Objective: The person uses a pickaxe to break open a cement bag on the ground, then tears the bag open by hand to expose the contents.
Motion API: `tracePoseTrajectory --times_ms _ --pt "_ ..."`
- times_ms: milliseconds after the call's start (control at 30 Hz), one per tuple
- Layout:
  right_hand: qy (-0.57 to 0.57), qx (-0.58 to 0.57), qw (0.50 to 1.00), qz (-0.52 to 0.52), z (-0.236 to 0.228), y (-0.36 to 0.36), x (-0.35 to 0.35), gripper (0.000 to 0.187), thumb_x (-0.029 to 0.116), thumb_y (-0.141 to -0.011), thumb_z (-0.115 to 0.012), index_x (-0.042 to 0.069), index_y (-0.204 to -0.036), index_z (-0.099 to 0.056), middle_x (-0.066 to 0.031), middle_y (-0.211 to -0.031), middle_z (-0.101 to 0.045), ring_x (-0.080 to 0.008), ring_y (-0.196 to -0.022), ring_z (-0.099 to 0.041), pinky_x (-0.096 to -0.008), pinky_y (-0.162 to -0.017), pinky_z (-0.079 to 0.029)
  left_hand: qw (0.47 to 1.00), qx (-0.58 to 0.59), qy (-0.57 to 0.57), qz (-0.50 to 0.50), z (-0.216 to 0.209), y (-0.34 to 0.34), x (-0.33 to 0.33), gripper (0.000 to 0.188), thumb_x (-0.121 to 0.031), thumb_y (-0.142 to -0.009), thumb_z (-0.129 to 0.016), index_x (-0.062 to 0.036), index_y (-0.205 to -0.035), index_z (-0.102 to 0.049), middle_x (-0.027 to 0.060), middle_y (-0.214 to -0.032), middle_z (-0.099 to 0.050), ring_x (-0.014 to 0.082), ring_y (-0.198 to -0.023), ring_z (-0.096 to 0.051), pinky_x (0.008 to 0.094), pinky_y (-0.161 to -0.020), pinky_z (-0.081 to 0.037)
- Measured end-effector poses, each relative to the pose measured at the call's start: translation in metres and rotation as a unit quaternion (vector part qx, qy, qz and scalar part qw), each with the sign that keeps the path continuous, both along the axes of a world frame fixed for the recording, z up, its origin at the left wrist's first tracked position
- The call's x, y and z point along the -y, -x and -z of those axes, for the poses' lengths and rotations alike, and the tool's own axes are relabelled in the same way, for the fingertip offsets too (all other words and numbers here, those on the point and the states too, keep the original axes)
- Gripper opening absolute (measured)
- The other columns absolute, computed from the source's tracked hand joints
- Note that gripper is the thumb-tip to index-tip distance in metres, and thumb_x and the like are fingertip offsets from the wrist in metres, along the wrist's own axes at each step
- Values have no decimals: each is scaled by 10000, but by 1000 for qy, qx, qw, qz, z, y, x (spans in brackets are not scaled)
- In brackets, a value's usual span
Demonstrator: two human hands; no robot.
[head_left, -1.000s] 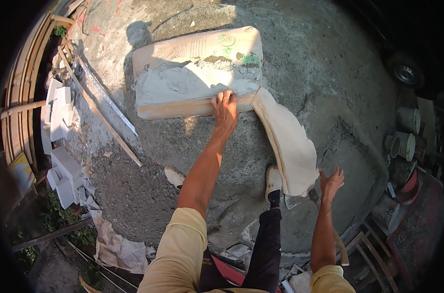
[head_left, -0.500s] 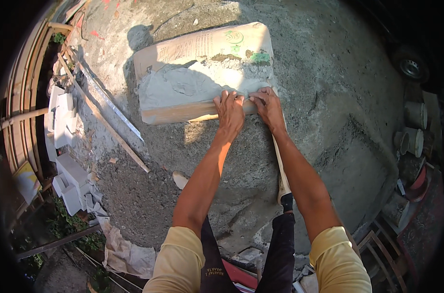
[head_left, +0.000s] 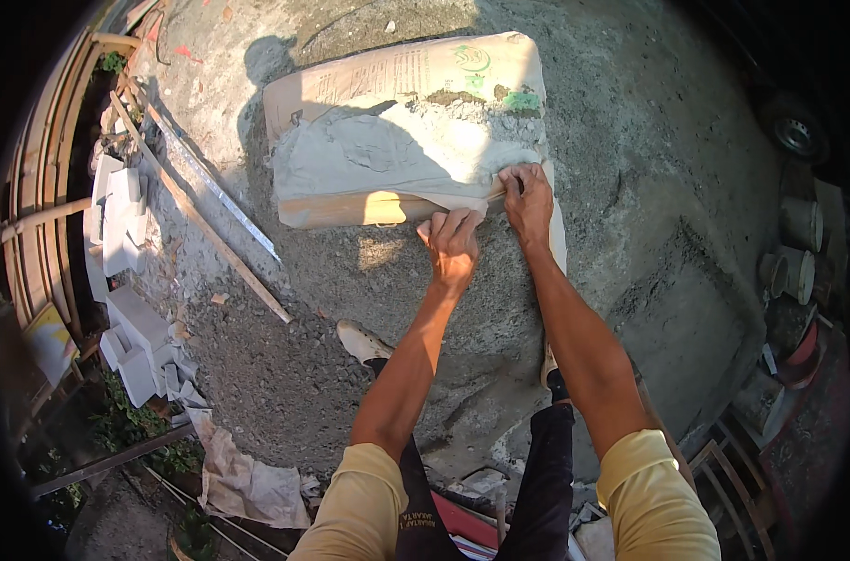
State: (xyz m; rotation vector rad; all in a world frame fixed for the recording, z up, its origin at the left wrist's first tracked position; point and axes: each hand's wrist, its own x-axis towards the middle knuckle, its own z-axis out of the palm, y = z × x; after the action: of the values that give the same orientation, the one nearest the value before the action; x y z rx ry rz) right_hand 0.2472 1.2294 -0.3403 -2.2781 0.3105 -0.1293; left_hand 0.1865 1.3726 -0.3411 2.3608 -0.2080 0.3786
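A large brown paper sack (head_left: pixel 388 84) lies on the ground in front of me, its upper face partly coated with grey powder like cement. My right hand (head_left: pixel 530 208) pinches the sack's near edge close to its right corner. Fingers curled, my left hand (head_left: pixel 453 248) grips a flap of paper pulled out from that same edge, slightly nearer to me. Between the flap and the sack's side a fold of lighter brown paper shows. What the fingertips press on is partly hidden.
A long pale strip (head_left: pixel 559 234) runs beside my right forearm. To the left lie a wooden stick (head_left: pixel 205 224), a metal straightedge (head_left: pixel 210 182) and light grey blocks (head_left: pixel 140 327). Buckets (head_left: pixel 799 224) stand at the far right. Wet grey mortar (head_left: pixel 696 309) spreads on the right.
My left hand has drawn toward me and down, pulling the paper flap out from the sack's near side. The right hand still pinches the edge. The whole view has shifted slightly.
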Motion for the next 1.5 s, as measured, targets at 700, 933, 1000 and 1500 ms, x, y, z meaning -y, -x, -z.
tracePoseTrajectory --times_ms 700,933,1000,1500 --pt "-64 -32 995 -73 -16 41 -83 256 229 -829 -618 30 -989 -631 -109 -913 -516 -231 -815 -555 -334 -714 -452 959 -236 122 98 5 186 -133 217 34 -778 -564 -24 -987 -559 146 -887 -599 362 -783 -569 423 -714 -453" --pt "29 21 995 -90 -13 38 -82 133 132 -845 -600 24 -898 -655 -100 -883 -537 -232 -850 -562 -310 -734 -449 985 -144 96 19 -17 99 -118 180 -87 -823 -623 -10 -982 -590 140 -856 -587 321 -751 -578 405 -664 -469" --pt "44 40 993 -99 -10 38 -80 134 129 -848 -594 17 -890 -655 -103 -882 -556 -238 -850 -574 -320 -729 -458 992 -78 91 32 -25 42 -104 197 -102 -821 -636 -12 -991 -594 142 -851 -574 313 -753 -570 403 -652 -467" --pt "-55 -13 996 -65 0 32 -90 69 63 -777 -601 30 -802 -655 -121 -753 -574 -287 -703 -579 -346 -657 -452 991 -80 -50 92 8 -23 -77 175 3 -788 -517 2 -939 -605 152 -945 -571 301 -926 -535 401 -825 -422"
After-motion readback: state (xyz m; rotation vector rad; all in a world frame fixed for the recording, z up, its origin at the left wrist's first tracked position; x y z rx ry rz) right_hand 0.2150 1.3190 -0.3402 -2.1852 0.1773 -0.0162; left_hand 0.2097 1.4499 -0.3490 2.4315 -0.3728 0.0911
